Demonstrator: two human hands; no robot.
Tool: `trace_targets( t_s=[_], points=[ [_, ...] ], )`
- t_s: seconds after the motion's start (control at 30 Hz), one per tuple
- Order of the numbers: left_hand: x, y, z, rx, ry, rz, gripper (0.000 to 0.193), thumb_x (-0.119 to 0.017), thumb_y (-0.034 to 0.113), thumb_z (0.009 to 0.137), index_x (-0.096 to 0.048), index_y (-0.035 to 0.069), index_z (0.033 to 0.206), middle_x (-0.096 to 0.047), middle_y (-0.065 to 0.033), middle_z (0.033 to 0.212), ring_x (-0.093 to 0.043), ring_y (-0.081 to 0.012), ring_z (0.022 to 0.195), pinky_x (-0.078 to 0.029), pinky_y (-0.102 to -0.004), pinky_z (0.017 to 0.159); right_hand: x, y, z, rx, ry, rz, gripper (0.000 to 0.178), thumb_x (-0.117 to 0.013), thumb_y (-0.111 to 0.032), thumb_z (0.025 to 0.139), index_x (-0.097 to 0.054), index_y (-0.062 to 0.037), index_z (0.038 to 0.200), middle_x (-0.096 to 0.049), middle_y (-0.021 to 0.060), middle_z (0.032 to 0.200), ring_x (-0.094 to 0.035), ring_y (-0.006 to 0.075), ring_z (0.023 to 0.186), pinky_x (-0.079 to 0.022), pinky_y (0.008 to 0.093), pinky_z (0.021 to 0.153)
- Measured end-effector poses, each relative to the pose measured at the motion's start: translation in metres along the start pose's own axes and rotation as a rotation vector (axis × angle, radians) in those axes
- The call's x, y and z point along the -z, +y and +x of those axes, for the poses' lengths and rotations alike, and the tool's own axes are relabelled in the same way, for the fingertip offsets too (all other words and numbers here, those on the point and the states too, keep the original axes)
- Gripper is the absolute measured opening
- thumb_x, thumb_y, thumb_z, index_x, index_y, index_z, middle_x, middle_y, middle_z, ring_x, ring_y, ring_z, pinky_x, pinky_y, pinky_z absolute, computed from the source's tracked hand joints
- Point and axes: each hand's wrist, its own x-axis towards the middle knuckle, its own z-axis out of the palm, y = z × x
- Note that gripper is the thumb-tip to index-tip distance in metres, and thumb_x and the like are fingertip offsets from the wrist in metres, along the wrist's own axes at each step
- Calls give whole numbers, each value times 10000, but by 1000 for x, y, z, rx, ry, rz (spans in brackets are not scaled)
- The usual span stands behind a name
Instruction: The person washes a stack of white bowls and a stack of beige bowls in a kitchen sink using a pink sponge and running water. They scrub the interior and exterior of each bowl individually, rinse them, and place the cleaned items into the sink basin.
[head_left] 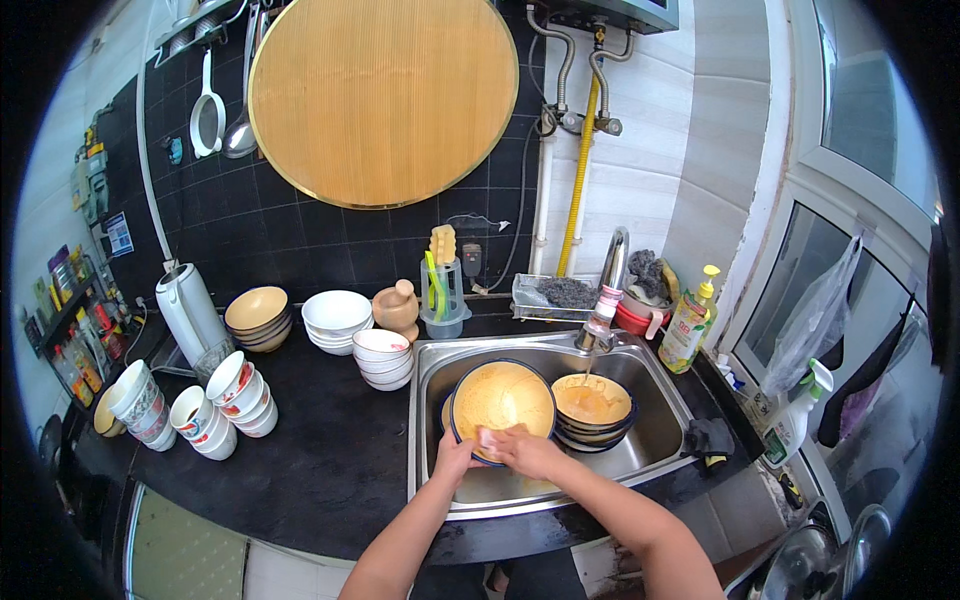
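Observation:
Over the sink, my left hand (453, 457) grips the lower left rim of a yellow bowl with a dark blue edge (505, 395), tilted so its inside faces me. My right hand (525, 450) presses its bent fingers against the bowl's lower inside. A small pale pinkish bit shows at those fingertips; what it is I cannot make out. Beside this bowl, a stack of similar bowls (597, 425) stands in the sink, the top one holding cloudy liquid. From the faucet (612, 270) a thin stream runs into it. Part of another bowl shows behind the held one.
The steel sink (655, 455) is set in a black counter (310, 480). Left of it stand white bowls (337, 318), stacked patterned cups (242, 392), yellow bowls (258, 318), a wooden mortar (397, 312) and a kettle (190, 310). A soap bottle (688, 325) and dark cloth (708, 440) flank its right.

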Motion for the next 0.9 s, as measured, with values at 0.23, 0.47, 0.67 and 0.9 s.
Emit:
trace_targets(
  t_s=[0.23,0.47,0.67,0.9],
  points=[
    [-8,2,0,168,-166,-45,460,-400,-48,751,-388,35,1203,-554,-181,1036,-623,-327,827,-577,-433,569,80,23,-1,36,471,-679,264,-518,-186,744,-604,-136,988,-530,45,964,-470,228,971,-346,407,897],
    [-10,9,-6,235,-239,-27,423,-416,-10,763,-397,20,1185,-568,-176,988,-625,-316,807,-574,-426,581,58,-25,41,344,221,-608,254,-486,-180,775,-550,-132,1016,-510,61,1070,-479,220,1004,-368,387,866],
    [-5,-1,-4,128,-197,-43,393,-413,-24,758,-439,17,1148,-573,-149,1005,-623,-294,809,-568,-419,573,87,-15,50,77,253,-748,249,-480,-164,787,-569,-166,1020,-539,45,904,-516,211,907,-390,383,792],
    [-8,-1,-1,-72,-29,-53,407,-425,-9,799,-430,57,1201,-573,-124,1040,-631,-251,819,-573,-362,551,65,19,-7,50,219,-621,264,-509,-139,765,-573,-127,1020,-574,88,933,-546,236,852,-388,393,817]
  ],
)
